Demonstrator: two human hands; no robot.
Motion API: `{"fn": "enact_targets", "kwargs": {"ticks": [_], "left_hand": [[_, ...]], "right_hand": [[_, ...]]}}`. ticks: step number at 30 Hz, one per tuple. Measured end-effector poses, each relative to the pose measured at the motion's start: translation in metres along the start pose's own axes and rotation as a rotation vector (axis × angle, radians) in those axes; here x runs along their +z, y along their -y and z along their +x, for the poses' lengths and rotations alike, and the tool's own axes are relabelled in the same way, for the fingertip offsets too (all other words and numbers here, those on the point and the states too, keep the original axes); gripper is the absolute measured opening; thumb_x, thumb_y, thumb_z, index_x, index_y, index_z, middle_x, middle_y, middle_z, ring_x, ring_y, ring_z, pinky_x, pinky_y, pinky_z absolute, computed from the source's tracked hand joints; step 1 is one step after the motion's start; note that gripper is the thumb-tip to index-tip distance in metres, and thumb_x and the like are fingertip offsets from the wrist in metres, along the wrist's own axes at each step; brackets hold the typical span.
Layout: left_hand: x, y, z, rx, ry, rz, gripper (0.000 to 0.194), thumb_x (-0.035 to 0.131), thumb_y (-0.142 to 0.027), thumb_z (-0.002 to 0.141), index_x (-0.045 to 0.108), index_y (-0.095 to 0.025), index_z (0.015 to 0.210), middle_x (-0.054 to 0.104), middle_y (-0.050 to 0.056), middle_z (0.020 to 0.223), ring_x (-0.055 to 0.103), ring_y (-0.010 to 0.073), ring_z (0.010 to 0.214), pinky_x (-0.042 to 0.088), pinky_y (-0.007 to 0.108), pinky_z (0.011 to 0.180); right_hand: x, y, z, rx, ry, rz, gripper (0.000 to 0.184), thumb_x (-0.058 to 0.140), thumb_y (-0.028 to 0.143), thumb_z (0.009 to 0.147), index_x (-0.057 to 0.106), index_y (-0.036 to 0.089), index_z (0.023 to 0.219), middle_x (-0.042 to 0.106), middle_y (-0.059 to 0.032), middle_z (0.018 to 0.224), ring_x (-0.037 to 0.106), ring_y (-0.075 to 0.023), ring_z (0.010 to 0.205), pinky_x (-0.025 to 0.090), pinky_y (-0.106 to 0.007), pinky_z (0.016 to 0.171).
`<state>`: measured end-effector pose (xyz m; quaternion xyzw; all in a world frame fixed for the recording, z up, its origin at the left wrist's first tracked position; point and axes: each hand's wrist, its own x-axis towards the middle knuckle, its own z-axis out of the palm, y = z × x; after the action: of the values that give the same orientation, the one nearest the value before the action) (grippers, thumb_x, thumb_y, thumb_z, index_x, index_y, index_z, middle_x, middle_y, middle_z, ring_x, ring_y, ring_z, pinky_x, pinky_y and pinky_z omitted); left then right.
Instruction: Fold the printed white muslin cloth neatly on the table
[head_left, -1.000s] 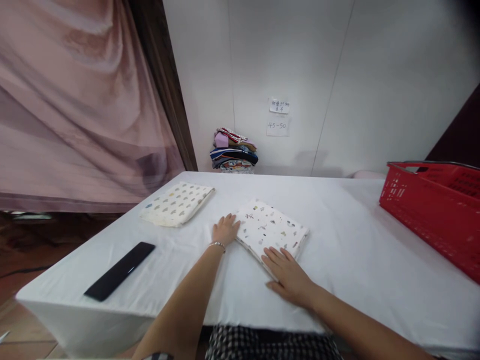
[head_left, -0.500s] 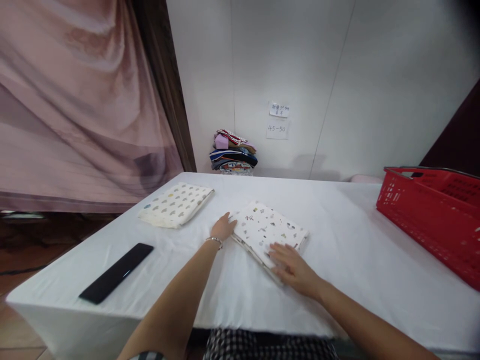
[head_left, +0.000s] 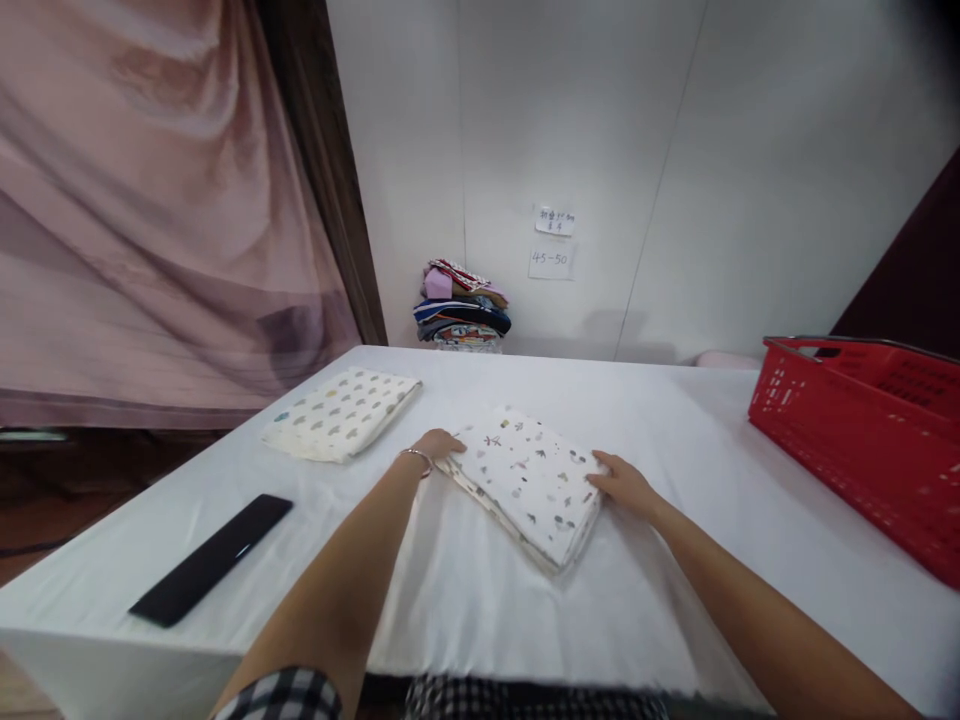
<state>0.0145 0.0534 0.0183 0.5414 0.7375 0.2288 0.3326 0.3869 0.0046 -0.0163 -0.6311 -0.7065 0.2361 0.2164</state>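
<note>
A folded white cloth [head_left: 525, 480] with small printed plants and shapes lies slantwise on the table in front of me. At its left corner, my left hand [head_left: 439, 444], with a bracelet at the wrist, is closed on the edge. My right hand [head_left: 626, 484] grips the opposite right edge, fingertips on top of the fabric. The undersides of both hands are hidden. Farther left lies a second folded cloth [head_left: 345, 412], cream with grey cloud-like prints, touched by neither hand.
A long black flat object [head_left: 214, 560] rests near the left front of the white-covered table [head_left: 697, 570]. At the right stands a red plastic basket [head_left: 847, 430]. A pile of folded fabrics [head_left: 463, 305] sits by the back wall, beside paper signs [head_left: 551, 260]. Pink drapery [head_left: 165, 220] hangs left.
My right hand has moved from the near side of the printed cloth to its right edge. My left hand stays at the left corner, and the cloth has shifted slightly left and nearer.
</note>
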Motion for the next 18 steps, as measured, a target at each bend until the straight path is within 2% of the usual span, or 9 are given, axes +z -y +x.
{"fn": "enact_targets", "kwargs": {"ticks": [4, 6, 8, 10, 13, 15, 18], "left_hand": [[-0.005, 0.000, -0.020, -0.080, 0.062, -0.133, 0.040, 0.058, -0.030, 0.066, 0.056, -0.019, 0.105, 0.064, 0.008, 0.103, 0.064, 0.0194, 0.081, 0.051, 0.025, 0.061], [-0.008, 0.004, -0.034, -0.102, 0.077, -0.195, 0.045, 0.057, -0.030, 0.068, 0.051, -0.018, 0.112, 0.063, 0.009, 0.105, 0.064, 0.0178, 0.080, 0.051, 0.023, 0.061], [-0.010, 0.011, -0.049, -0.142, 0.082, -0.288, 0.051, 0.059, -0.029, 0.068, 0.047, -0.018, 0.116, 0.063, 0.009, 0.104, 0.064, 0.0173, 0.079, 0.050, 0.023, 0.061], [-0.012, 0.020, -0.062, -0.191, 0.075, -0.377, 0.057, 0.060, -0.028, 0.067, 0.043, -0.018, 0.120, 0.063, 0.009, 0.102, 0.064, 0.0169, 0.077, 0.050, 0.023, 0.061], [-0.013, 0.032, -0.077, -0.216, 0.052, -0.431, 0.063, 0.060, -0.028, 0.068, 0.037, -0.020, 0.126, 0.063, 0.008, 0.098, 0.063, 0.0156, 0.074, 0.049, 0.023, 0.059], [-0.014, 0.033, -0.085, -0.205, 0.024, -0.434, 0.063, 0.059, -0.028, 0.070, 0.035, -0.021, 0.128, 0.063, 0.008, 0.097, 0.062, 0.0146, 0.072, 0.048, 0.023, 0.057], [-0.018, 0.021, -0.094, -0.164, -0.031, -0.443, 0.061, 0.058, -0.029, 0.071, 0.036, -0.022, 0.128, 0.062, 0.008, 0.103, 0.061, 0.0136, 0.073, 0.047, 0.021, 0.056]], "right_hand": [[-0.002, 0.005, 0.005, -0.026, 0.004, -0.015, 0.058, 0.052, 0.036, 0.075, 0.045, 0.013, 0.127, 0.049, -0.0117, 0.128, 0.047, -0.0241, 0.114, 0.036, -0.037, 0.097], [-0.001, 0.013, 0.000, -0.109, -0.045, -0.081, 0.055, 0.050, 0.034, 0.076, 0.046, 0.013, 0.126, 0.049, -0.0120, 0.128, 0.045, -0.0246, 0.116, 0.034, -0.038, 0.098], [0.003, 0.026, -0.017, -0.271, -0.115, -0.129, 0.049, 0.045, 0.035, 0.081, 0.048, 0.016, 0.126, 0.049, -0.0103, 0.128, 0.042, -0.0246, 0.118, 0.032, -0.040, 0.099], [0.009, 0.041, -0.044, -0.446, -0.121, -0.135, 0.045, 0.038, 0.039, 0.086, 0.047, 0.021, 0.126, 0.048, -0.0088, 0.130, 0.042, -0.0242, 0.119, 0.031, -0.042, 0.099], [0.022, 0.061, -0.088, -0.733, 0.051, -0.236, 0.053, 0.043, 0.046, 0.084, 0.041, 0.021, 0.131, 0.045, -0.0099, 0.132, 0.038, -0.0259, 0.122, 0.023, -0.046, 0.103], [0.030, 0.069, -0.108, -0.816, 0.096, -0.311, 0.053, 0.044, 0.041, 0.085, 0.037, 0.021, 0.133, 0.045, -0.0100, 0.132, 0.037, -0.0246, 0.122, 0.021, -0.046, 0.104], [0.039, 0.074, -0.122, -0.786, 0.058, -0.393, 0.048, 0.042, 0.028, 0.085, 0.037, 0.019, 0.132, 0.046, -0.0101, 0.130, 0.038, -0.0229, 0.119, 0.024, -0.045, 0.103]]}}
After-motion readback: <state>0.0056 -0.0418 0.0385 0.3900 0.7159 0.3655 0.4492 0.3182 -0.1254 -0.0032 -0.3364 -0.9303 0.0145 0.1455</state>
